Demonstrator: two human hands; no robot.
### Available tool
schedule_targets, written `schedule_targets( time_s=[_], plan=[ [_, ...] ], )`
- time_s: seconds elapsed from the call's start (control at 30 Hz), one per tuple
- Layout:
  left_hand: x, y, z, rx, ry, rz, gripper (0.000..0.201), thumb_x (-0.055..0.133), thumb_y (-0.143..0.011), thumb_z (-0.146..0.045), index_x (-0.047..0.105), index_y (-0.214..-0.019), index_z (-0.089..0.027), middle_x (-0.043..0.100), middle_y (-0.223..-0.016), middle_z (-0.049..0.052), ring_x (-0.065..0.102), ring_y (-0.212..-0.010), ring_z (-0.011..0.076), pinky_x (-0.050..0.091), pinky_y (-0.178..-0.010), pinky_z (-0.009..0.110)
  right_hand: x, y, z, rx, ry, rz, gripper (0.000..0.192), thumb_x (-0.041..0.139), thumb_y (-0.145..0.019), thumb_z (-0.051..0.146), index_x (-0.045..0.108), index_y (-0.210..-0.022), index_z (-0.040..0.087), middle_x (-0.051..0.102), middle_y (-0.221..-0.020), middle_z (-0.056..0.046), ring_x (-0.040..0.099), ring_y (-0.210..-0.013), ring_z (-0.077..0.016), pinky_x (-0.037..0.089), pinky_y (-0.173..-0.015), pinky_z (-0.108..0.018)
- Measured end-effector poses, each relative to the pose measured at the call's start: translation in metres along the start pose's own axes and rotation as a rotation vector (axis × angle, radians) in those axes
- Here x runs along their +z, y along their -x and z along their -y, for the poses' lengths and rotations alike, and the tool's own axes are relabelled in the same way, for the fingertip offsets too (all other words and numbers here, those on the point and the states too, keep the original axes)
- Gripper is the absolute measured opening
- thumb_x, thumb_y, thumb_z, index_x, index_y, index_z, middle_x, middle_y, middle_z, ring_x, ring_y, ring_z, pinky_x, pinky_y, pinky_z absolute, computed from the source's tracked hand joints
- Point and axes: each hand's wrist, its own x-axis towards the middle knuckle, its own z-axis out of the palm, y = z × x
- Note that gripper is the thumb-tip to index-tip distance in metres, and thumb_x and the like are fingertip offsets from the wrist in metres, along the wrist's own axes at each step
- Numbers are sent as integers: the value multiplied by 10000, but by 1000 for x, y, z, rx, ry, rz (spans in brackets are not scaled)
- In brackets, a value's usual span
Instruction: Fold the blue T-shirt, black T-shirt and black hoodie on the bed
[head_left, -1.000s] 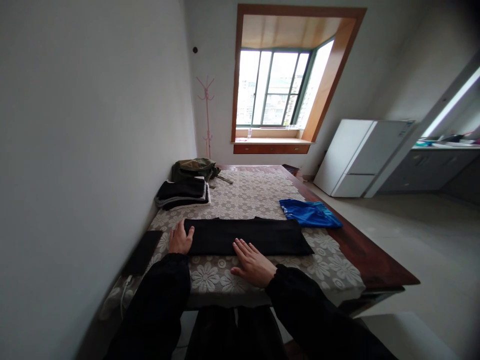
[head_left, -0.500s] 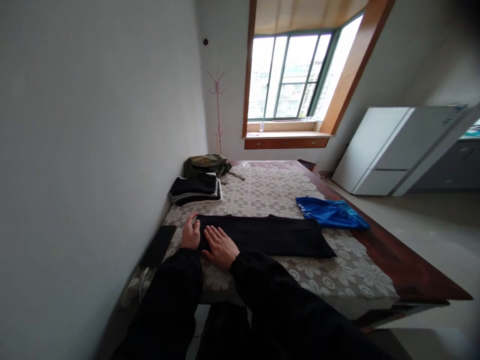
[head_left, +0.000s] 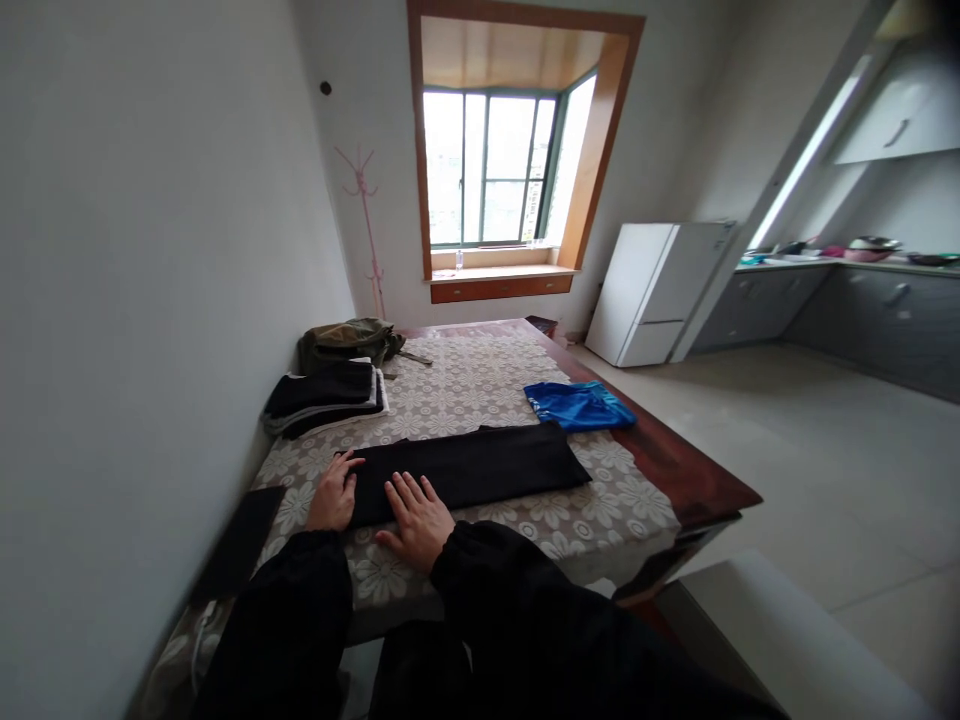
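Note:
A long black folded garment (head_left: 480,465) lies flat across the table's flowered lace cloth (head_left: 480,385). My left hand (head_left: 331,495) rests at the garment's left end, fingers spread on its edge. My right hand (head_left: 416,517) lies palm down on the near edge of the garment, close beside the left hand. Both hands are flat and grip nothing. Black sleeves cover both arms.
A blue garment (head_left: 576,405) lies at the table's right edge. A stack of folded dark clothes (head_left: 326,395) and an olive bag (head_left: 349,340) sit far left by the wall. A black flat item (head_left: 240,540) lies near left. A white fridge (head_left: 652,292) stands beyond.
My right hand slid left along the garment from its middle to beside my left hand. The camera then swung right, showing more of the kitchen.

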Motion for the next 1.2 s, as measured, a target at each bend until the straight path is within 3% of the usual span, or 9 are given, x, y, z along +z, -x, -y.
schedule_targets(
  time_s=[0.27,0.67,0.87,1.03,1.1,1.2],
  plan=[
    [3,-2,9,23,49,-15,419,429,-927,-255,723,-1225,-221,634,-1484,61,433,-1508,291,339,-1265,504,-14,47,-53,177,107,-68,874,330,-1032,686,294,-1644,63,252,-1715,-160,201,-1602,-304,163,-1300,-513],
    [0,0,2,9,38,-11,420,426,-921,-222,737,-1204,-222,640,-1476,74,452,-1494,292,364,-1247,532,-42,133,-175,476,458,-211,829,221,-1044,655,362,-1627,82,347,-1686,-143,255,-1586,-292,160,-1290,-499],
    [-3,2,-5,14,-85,-15,451,363,-990,-265,710,-1271,-206,669,-1439,86,479,-1476,271,375,-1241,484,-37,141,-189,511,488,-268,804,224,-1050,633,396,-1612,84,355,-1686,-141,239,-1590,-293,154,-1289,-503],
    [11,17,-44,5,-341,68,556,326,-1050,-412,609,-1437,-130,569,-1545,161,391,-1530,350,219,-1277,616,-35,141,-187,491,504,-291,782,206,-1065,593,407,-1599,58,352,-1686,-144,230,-1592,-283,130,-1294,-504],
    [31,30,-74,51,-428,143,626,308,-1056,-456,537,-1509,-89,478,-1610,185,352,-1550,355,222,-1279,598,-35,142,-187,485,507,-300,755,211,-1071,563,407,-1600,61,354,-1685,-144,228,-1593,-282,130,-1292,-506],
    [73,48,-130,209,-420,231,667,280,-1061,-486,447,-1581,-103,396,-1666,144,287,-1581,328,206,-1297,553,-35,142,-187,480,510,-313,708,235,-1074,510,399,-1606,72,360,-1683,-143,229,-1593,-282,138,-1289,-512]
  ],
)
